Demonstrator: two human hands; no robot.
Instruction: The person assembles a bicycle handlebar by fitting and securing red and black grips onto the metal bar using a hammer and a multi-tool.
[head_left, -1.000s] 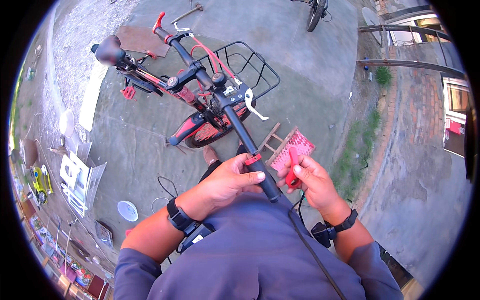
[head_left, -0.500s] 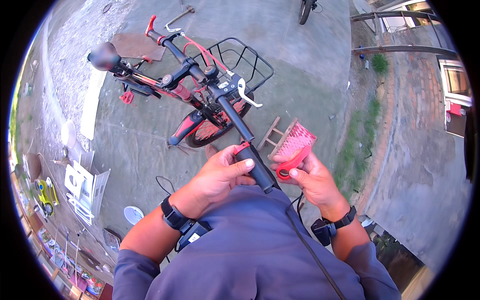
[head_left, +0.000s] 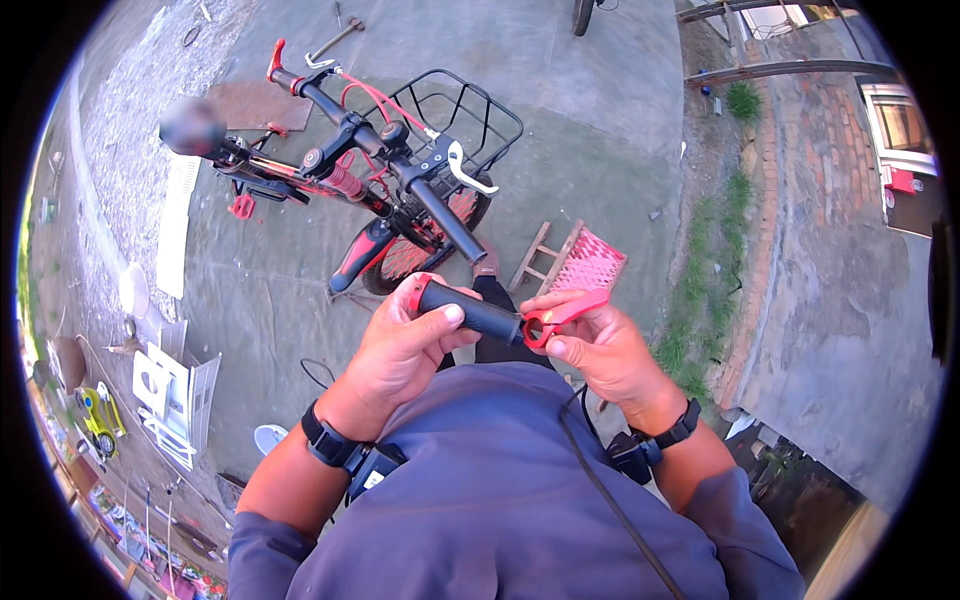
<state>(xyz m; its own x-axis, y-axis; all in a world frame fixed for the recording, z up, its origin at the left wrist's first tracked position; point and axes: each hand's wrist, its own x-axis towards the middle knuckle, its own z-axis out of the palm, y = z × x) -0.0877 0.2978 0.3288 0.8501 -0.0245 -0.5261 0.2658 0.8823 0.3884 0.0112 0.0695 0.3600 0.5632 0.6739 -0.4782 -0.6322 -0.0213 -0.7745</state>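
Note:
My left hand [head_left: 405,335] is closed around a black handlebar grip [head_left: 470,315] with a red collar at its left end. The grip is off the bike, held crosswise in front of my body. My right hand [head_left: 605,350] pinches a red bar end [head_left: 568,310], whose ring clamp sits against the grip's right end. Whether the ring has slipped over that end I cannot tell. Ahead stands a black and red bicycle [head_left: 350,160]. Its handlebar [head_left: 445,220] has a bare near end, while the far end carries a grip and a red bar end.
A small wooden stool [head_left: 585,265] with a pink woven seat stands just beyond my right hand. The bicycle's black wire basket [head_left: 475,110] is at the far side. A hammer-like tool [head_left: 335,38] lies farther off. White panels [head_left: 175,385] lean at the left.
My left hand has drawn the grip away from the handlebar end and turned it crosswise. My right hand has brought the red bar end's ring to the grip's right end.

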